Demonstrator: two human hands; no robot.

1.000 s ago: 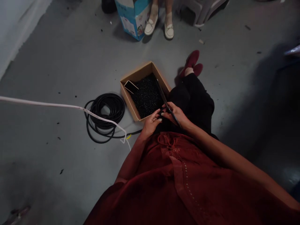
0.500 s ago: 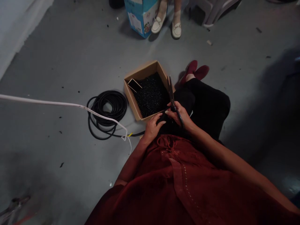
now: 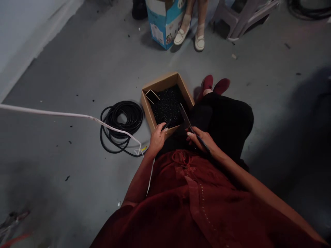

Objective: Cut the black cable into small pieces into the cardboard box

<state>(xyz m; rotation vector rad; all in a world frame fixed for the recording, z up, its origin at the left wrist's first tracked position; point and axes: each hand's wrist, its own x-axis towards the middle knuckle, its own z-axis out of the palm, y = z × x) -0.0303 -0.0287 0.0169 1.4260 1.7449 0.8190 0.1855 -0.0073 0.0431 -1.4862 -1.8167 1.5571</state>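
My left hand (image 3: 157,138) is closed around a short dark piece at the near edge of the cardboard box (image 3: 147,111). The box holds many small black pieces (image 3: 165,109) and a small rectangular item (image 3: 152,96) with a pale rim. In my right hand (image 3: 203,140) are the scissors (image 3: 185,116), their blades pointing up and left over the box's right side. A coil of black cable (image 3: 138,120) lies on the floor left of the box, and its loose end runs toward my left forearm.
A white cord (image 3: 64,113) stretches in from the left over the coil. Beyond the box are a blue carton (image 3: 165,26), a person's white shoes (image 3: 199,42) and a grey stool (image 3: 236,20). My crossed legs (image 3: 229,117) are right of the box.
My left hand has moved away from the scissors to the box's near edge, with a dark piece in it. My right hand has drawn slightly back and right with the scissors. The view has shifted slightly.
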